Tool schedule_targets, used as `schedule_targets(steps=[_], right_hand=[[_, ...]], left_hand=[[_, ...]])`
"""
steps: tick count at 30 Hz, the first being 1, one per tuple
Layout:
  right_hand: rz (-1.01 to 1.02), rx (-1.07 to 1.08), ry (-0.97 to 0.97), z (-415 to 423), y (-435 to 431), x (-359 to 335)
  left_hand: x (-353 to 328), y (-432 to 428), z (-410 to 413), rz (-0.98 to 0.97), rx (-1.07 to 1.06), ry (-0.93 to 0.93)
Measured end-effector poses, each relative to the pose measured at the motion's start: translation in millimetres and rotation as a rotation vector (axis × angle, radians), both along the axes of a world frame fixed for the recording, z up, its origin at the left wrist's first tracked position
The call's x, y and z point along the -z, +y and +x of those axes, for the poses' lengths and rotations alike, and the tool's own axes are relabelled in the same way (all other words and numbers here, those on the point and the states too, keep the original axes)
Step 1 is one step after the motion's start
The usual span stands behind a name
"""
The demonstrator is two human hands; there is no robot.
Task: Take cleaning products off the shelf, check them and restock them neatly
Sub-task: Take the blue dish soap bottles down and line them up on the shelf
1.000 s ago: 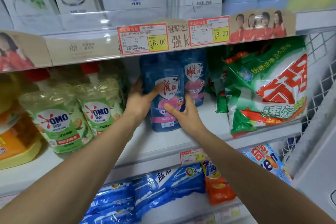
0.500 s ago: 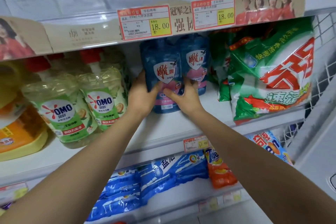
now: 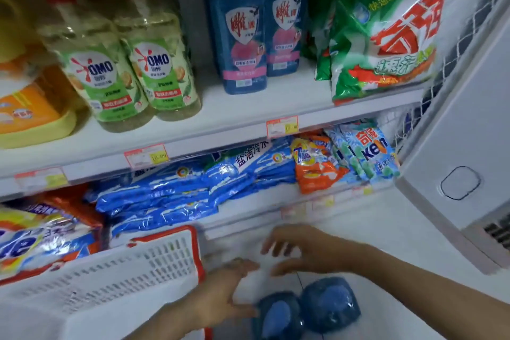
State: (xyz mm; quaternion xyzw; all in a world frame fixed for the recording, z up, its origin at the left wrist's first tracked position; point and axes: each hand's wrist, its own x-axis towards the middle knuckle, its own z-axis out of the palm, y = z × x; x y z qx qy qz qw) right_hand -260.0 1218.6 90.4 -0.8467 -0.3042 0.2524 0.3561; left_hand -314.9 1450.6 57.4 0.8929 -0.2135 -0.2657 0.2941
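Four blue bottles are showing. Two blue shelf bottles [image 3: 237, 36] are standing upright, side by side, on the shelf board [image 3: 234, 116] high above the white basket [image 3: 124, 270]. Two blue floor bottles [image 3: 329, 305] are sitting against each other on the floor [image 3: 372, 234], just right of the basket's red-rimmed corner; they are seen from above and blurred. Two OMO bottles [image 3: 93, 69] are standing on the same board straight above the basket. One orange-and-yellow jug [image 3: 27, 113] is sitting up and to the left of the basket, and one large green detergent bag [image 3: 386, 36] is leaning far up and to its right. Three price tags [image 3: 281, 126] are hanging on the board's front edge. Blue bags [image 3: 179, 196] are lying heaped on the lower shelf just above the basket, overlapping too much to count.

The shelving is white, the floor is pale, and a white cabinet [image 3: 455, 146] is closing off the space far right of the basket, with wire mesh [image 3: 469, 22] above it.

The left hand [image 3: 223, 292] is hovering just right of the basket, its grip spread apart and holding nothing. Its thumb is reaching the edge of the nearer floor bottle, though contact cannot be told. The right hand [image 3: 303, 251] is hanging farther right, its grip apart with fingers splayed, above the floor bottles and clear of them.
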Motion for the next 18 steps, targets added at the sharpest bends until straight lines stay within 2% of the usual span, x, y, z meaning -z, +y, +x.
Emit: schedule_targets(steps=[2,4,8,12,14,18], right_hand=[[-0.167,-0.105,0.084,-32,-5,29],[-0.275,-0.150,0.086,-52,-2,45],[-0.326,-0.119,-0.016,-62,6,52],[-0.263,-0.084,-0.068,-66,4,57],[-0.205,-0.038,-0.102,-65,1,55],[0.076,0.146,-0.132,-56,-3,31]], left_hand=[[23,-9,-25,0.136,0.033,0.094],[36,-19,-36,0.140,-0.007,0.125],[54,-29,-35,0.123,-0.068,0.199],[60,-28,-32,0.116,-0.069,0.108],[59,-22,-28,0.050,-0.105,0.108],[37,-8,-14,-0.149,-0.211,0.033]])
